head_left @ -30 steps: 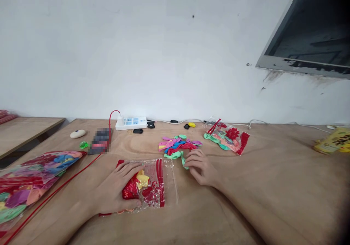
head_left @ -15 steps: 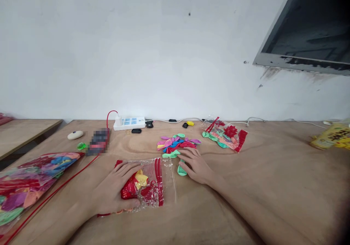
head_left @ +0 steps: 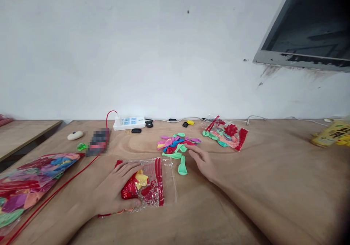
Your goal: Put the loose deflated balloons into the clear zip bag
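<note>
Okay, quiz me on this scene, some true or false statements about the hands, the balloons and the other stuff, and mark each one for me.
1. The left hand rests on a clear bag with red stripes. True.
2. The right hand is gripping the green balloon nearest the person. False: that balloon lies apart from its fingers.
3. The loose balloon pile is all one colour. False: it includes pink, blue, red and green.
4. A red cable runs to the white power strip. True.
5. The yellow packet lies left of the power strip. False: it lies far to its right.
</note>
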Motion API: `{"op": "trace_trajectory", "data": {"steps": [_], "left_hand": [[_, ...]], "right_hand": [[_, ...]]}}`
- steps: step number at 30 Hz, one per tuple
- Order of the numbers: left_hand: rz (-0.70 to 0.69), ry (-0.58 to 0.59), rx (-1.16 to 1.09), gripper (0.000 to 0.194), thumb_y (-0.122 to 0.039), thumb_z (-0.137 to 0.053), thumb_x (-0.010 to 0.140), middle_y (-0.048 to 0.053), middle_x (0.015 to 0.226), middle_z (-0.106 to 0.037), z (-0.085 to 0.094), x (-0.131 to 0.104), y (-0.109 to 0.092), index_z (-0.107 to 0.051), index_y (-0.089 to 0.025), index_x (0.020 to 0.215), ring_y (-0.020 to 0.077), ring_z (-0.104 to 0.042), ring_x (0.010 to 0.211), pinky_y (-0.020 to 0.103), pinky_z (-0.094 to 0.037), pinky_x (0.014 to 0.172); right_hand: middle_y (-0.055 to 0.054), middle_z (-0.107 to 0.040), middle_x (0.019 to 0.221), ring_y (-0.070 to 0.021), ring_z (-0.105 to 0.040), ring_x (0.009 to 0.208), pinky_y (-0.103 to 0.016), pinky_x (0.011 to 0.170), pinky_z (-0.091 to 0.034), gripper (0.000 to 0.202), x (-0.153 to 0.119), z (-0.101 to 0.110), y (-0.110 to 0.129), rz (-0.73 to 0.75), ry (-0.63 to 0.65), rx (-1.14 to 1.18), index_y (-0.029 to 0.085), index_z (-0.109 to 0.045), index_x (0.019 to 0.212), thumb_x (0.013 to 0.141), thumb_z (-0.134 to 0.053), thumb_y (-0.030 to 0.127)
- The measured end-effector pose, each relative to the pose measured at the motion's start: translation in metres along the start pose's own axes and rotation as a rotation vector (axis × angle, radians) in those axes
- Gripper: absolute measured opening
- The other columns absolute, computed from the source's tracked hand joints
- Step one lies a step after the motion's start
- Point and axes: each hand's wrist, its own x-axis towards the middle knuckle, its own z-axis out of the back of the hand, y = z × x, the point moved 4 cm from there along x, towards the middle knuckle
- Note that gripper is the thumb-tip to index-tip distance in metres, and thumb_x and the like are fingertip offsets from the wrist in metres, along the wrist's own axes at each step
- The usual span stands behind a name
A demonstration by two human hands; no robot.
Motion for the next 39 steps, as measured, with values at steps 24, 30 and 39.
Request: {"op": "trace_trajectory", "data": {"steps": [24, 30, 39], "left_hand": [[-0.004, 0.021, 0.006, 0.096, -0.076, -0.074, 0.084, 0.009, 0.165, -0.047, -0.001, 0.0, -0.001, -0.041, -0.032, 0.162, 0.0374, -0.05, 0.145, 0.051, -0.042, 0.12], [-0.01, 0.011, 0.001, 0.097, -0.078, -0.074, 0.082, 0.012, 0.162, -0.05, -0.001, 0.001, 0.0, -0.044, -0.03, 0.161, 0.0396, -0.052, 0.143, 0.056, -0.041, 0.121], [-0.011, 0.032, 0.005, 0.098, -0.078, -0.073, 0.083, 0.012, 0.164, -0.047, -0.003, 0.001, 0.001, -0.042, -0.029, 0.162, 0.0385, -0.051, 0.144, 0.055, -0.04, 0.122]], "right_hand": [[-0.003, -0.067, 0.085, -0.0213, -0.062, 0.081, -0.035, 0.077, -0.051, 0.029, -0.02, 0.007, 0.025, 0.214, -0.184, -0.307, 0.022, -0.062, 0.087, 0.098, -0.071, 0.048], [-0.007, -0.075, 0.105, -0.0251, -0.065, 0.104, -0.043, 0.092, -0.052, 0.015, -0.038, -0.011, 0.037, 0.529, 0.415, -0.531, 0.025, -0.071, 0.114, 0.101, -0.066, 0.029], [-0.008, -0.073, 0.133, -0.0315, -0.059, 0.133, -0.055, 0.113, -0.048, 0.03, -0.051, -0.006, 0.047, 0.529, 0.536, -0.509, 0.029, -0.075, 0.129, 0.101, -0.067, 0.033]]}}
